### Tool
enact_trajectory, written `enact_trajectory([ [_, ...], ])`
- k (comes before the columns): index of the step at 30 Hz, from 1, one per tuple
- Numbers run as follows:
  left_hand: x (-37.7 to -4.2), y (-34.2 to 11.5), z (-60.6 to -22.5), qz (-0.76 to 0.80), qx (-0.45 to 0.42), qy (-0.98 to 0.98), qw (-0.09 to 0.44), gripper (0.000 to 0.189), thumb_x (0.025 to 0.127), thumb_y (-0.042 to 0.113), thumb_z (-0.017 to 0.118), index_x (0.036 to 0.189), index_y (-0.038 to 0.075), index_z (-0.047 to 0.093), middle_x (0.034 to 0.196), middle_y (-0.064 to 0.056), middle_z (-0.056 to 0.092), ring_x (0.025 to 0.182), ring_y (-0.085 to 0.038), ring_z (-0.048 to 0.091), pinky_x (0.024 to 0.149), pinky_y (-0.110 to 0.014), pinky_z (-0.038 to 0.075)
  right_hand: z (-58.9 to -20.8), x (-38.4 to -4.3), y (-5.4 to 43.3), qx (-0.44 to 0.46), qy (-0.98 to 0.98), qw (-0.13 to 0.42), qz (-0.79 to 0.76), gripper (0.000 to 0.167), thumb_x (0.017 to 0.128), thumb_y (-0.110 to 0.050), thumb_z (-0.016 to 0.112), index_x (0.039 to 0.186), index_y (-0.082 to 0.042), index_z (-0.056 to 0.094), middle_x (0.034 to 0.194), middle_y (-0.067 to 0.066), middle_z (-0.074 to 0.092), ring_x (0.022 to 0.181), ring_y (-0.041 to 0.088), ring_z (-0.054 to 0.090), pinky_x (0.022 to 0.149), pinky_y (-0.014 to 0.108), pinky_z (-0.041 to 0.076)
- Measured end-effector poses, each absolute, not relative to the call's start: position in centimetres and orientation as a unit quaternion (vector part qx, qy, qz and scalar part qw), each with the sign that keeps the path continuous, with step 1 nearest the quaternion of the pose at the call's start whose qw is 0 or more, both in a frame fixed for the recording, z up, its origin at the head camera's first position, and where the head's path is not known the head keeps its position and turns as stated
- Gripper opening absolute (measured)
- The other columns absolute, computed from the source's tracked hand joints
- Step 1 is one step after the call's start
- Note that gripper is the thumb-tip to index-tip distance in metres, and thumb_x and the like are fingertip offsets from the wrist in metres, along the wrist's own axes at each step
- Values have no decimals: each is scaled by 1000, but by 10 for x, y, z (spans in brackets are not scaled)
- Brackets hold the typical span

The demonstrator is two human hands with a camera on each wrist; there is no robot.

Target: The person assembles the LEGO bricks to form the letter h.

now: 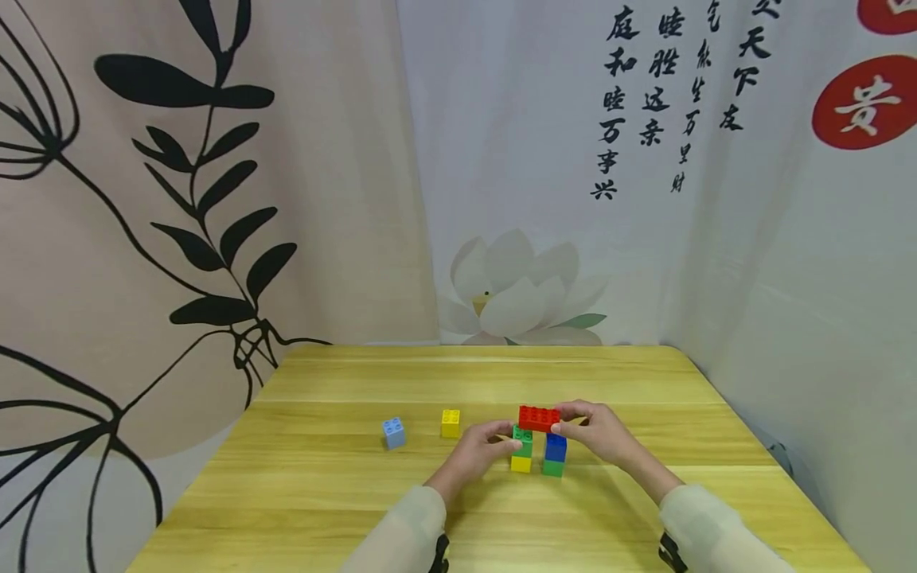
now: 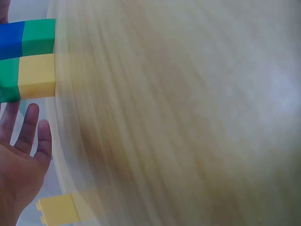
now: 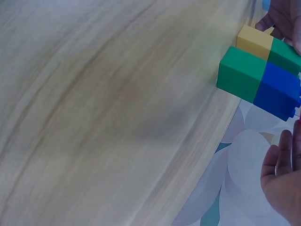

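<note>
Two short brick stacks stand side by side on the wooden table. The left one is a green brick (image 1: 525, 435) on a yellow brick (image 1: 520, 464); the right is a blue brick (image 1: 555, 448) on a second green brick (image 1: 552, 468). My left hand (image 1: 478, 455) pinches the upper green brick, thumb in front. Between thumb and fingers, my right hand (image 1: 600, 431) grips the right end of a long red brick (image 1: 539, 419). That brick spans over the tops of both stacks, level in the head view. In the right wrist view, the blue brick's studs (image 3: 292, 113) show beside the right hand (image 3: 284, 174).
Left of the stacks, a loose yellow brick (image 1: 450, 423) and a light blue brick (image 1: 394, 433) lie on the wooden table (image 1: 344, 493). Printed curtains (image 1: 344, 199) hang behind the table's far edge and along its right side.
</note>
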State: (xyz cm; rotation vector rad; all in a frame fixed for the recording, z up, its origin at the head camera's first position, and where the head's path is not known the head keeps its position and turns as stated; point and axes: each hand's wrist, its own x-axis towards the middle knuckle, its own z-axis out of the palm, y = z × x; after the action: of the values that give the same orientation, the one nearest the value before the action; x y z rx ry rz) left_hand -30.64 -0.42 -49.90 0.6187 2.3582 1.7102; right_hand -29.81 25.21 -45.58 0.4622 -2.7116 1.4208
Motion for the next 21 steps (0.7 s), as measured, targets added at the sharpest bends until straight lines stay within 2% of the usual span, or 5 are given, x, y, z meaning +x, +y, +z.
enact_trajectory([
  [21, -311, -5, -502, 572, 213, 787, 92, 34, 95, 37, 67, 126, 24, 68, 113, 8, 68, 96, -13, 60, 86, -35, 50, -460, -298, 251, 184, -877, 3, 443, 34, 92, -30, 73, 118, -8, 71, 107, 4, 66, 95, 24, 57, 74, 33, 51],
])
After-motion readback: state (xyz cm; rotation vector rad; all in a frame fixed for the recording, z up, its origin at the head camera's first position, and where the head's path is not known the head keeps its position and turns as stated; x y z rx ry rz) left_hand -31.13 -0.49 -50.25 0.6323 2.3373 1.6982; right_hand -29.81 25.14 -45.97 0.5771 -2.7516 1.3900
